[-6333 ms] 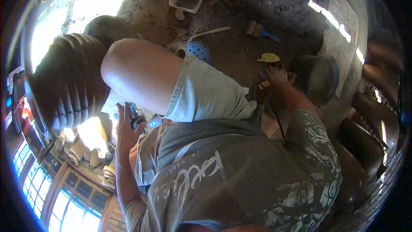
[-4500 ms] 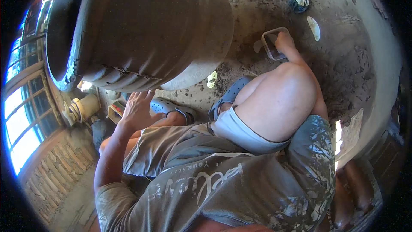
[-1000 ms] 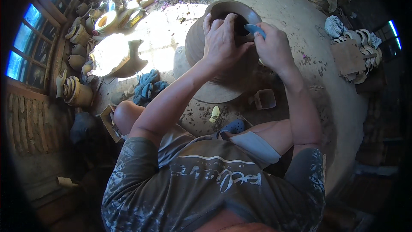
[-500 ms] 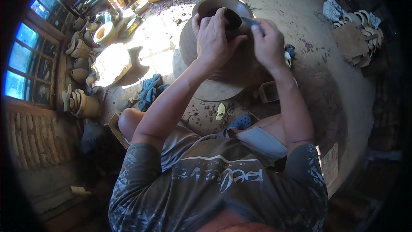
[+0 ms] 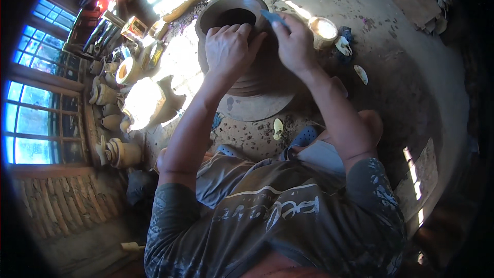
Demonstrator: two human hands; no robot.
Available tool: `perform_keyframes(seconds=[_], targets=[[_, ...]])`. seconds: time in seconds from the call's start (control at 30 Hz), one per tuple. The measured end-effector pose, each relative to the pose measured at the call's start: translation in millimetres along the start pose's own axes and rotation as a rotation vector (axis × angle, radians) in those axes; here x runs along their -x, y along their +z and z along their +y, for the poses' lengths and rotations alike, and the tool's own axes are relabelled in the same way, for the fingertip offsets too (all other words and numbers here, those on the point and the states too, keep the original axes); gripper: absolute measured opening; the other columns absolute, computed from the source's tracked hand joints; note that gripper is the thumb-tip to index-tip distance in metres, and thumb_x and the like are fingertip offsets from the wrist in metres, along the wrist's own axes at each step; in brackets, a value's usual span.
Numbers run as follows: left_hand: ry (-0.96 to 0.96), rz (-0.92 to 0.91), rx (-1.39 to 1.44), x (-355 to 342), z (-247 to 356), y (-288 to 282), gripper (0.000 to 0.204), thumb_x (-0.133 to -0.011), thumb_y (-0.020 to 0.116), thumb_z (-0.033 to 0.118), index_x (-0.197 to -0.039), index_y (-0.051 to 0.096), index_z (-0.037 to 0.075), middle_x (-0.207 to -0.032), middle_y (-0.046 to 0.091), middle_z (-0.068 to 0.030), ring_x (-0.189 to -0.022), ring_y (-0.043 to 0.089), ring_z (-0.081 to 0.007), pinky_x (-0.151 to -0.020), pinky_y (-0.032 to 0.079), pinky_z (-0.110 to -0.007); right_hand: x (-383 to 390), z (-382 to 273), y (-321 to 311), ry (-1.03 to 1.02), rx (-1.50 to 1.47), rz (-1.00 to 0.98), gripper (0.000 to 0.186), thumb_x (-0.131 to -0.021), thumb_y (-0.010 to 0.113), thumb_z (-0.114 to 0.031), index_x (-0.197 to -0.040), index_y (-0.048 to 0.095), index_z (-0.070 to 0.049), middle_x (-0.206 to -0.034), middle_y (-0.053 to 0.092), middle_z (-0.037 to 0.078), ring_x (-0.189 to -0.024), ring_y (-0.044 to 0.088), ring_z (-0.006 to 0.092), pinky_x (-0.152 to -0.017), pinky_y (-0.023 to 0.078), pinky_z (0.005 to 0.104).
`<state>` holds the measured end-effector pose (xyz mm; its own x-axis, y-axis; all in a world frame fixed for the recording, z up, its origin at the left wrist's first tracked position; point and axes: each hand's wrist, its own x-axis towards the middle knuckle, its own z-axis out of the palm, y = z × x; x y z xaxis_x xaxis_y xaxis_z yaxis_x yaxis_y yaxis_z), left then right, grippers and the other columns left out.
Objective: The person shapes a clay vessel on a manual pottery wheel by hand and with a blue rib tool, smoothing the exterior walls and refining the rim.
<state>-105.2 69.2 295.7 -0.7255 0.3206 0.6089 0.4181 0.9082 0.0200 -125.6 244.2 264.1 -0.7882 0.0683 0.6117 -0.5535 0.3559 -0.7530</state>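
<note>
I see ridged bands circling a dark brown pot (image 5: pixel 262 69) and plain blue on the tool (image 5: pixel 272 17). The shirt (image 5: pixel 278 219) is dark grey with white lettering, its sleeves (image 5: pixel 382 190) patterned pale; blue clogs (image 5: pixel 307 135) carry dark dots; the shorts (image 5: pixel 226 177) look greyish beige.

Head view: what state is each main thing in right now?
Clay pot: upright, mouth open
Left hand: curled over the clay pot, fingertips hidden
Blue scraper: held near the clay pot's rim
Right hand: closed on the blue scraper
Round base: flat under the clay pot
Bucket: upright
Yellow oval piece: lying flat
</note>
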Motion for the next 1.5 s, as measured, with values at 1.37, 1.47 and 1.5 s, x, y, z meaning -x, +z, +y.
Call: perform_keyframes(seconds=[1.37,1.47,1.5], targets=[[-0.003,-0.299,0.279,-20,-18,-27,0.047,-0.107,0.051,0.045,-0.123,0.072,0.007,-0.103,0.076,-0.0209,-0.098,0.073,-0.0379,-0.088,0.056,-0.045,22,-8,16,-0.016,-0.142,0.195,0.019,-0.092,0.066,-0.011,-0.103,0.069,0.003,-0.088,0.073,0.021,-0.079,0.073,0.0345,-0.072,0.056,0.0418],[-0.100,-0.268,0.631,-20,-29,-24,0.050,-0.110,0.044,0.043,-0.126,0.071,0.003,-0.106,0.077,-0.0180,-0.100,0.074,-0.0303,-0.093,0.055,-0.041,51,-33,11,0.014,-0.354,0.002,0.018,-0.091,0.068,-0.007,-0.107,0.070,0.002,-0.089,0.072,0.021,-0.081,0.074,0.0309,-0.075,0.057,0.0393],[-0.162,-0.282,0.765,-20,-32,-25,0.051,-0.111,0.042,0.042,-0.127,0.070,0.001,-0.107,0.078,-0.0169,-0.101,0.074,-0.0274,-0.095,0.054,-0.039,58,-39,11,0.014,-0.436,-0.058,0.019,-0.091,0.068,-0.007,-0.107,0.071,0.001,-0.089,0.072,0.021,-0.082,0.075,0.0300,-0.075,0.057,0.0388]])
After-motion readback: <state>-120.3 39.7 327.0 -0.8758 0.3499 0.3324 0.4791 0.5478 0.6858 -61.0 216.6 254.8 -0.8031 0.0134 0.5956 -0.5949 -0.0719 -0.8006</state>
